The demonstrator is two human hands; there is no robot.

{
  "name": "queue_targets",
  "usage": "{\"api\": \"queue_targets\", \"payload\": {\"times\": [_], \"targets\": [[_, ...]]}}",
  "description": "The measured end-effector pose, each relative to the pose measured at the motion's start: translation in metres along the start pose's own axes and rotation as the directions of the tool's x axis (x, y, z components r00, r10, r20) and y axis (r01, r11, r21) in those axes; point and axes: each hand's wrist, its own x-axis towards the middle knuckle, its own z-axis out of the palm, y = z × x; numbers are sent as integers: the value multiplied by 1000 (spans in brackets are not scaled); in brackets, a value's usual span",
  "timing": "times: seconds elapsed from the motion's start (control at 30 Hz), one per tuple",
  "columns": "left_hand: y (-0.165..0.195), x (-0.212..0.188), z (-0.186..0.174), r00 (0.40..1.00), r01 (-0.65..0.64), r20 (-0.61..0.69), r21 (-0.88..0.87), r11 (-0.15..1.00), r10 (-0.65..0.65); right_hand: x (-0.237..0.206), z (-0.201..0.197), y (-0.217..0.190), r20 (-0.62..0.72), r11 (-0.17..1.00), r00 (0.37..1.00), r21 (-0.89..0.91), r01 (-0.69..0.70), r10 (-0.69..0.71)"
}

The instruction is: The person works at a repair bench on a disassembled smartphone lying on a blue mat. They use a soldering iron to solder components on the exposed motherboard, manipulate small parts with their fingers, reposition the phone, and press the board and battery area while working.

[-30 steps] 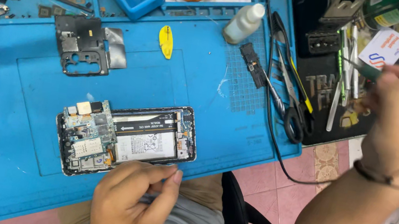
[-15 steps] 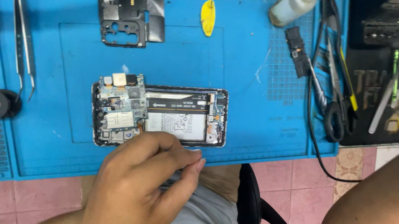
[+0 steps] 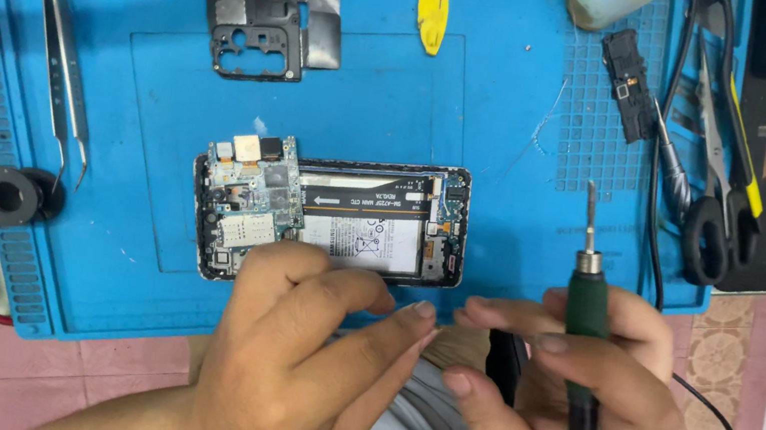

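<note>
While the opened phone (image 3: 330, 217) lies flat on the blue mat (image 3: 495, 141), the left hand (image 3: 300, 364) rests at its near edge with loose, curled fingers that grip nothing. Just beside it, the right hand (image 3: 569, 394) is closed around a green screwdriver (image 3: 584, 326) with its thin tip pointing up, away from the phone. Farther back on the mat sit a black phone cover (image 3: 256, 14) and a yellow pick (image 3: 431, 12). Long tweezers (image 3: 61, 36) lie on the left, and scissors (image 3: 715, 194) lie on the right.
</note>
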Motion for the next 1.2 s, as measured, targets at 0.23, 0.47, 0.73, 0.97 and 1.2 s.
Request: {"api": "queue_targets", "payload": {"times": [0.23,0.47,0.73,0.97,1.2], "targets": [[-1,9,2,997,-67,44,-15,998,68,-13,-2,12,20,999,999,-22,-38,38],[-7,12,-3,987,-117,103,-72,990,124,-18,1,13,-31,999,998,7,-52,53],[-10,22,-1,985,-82,146,-71,994,92,-11,-3,12,-113,994,994,-113,-15,2],[-5,31,8,963,235,151,-64,970,-223,-13,-29,38,-353,966,935,250,64,29],[-2,34,14,944,295,156,4,955,-292,-41,-67,52,-153,924,977,372,-84,150]]}}
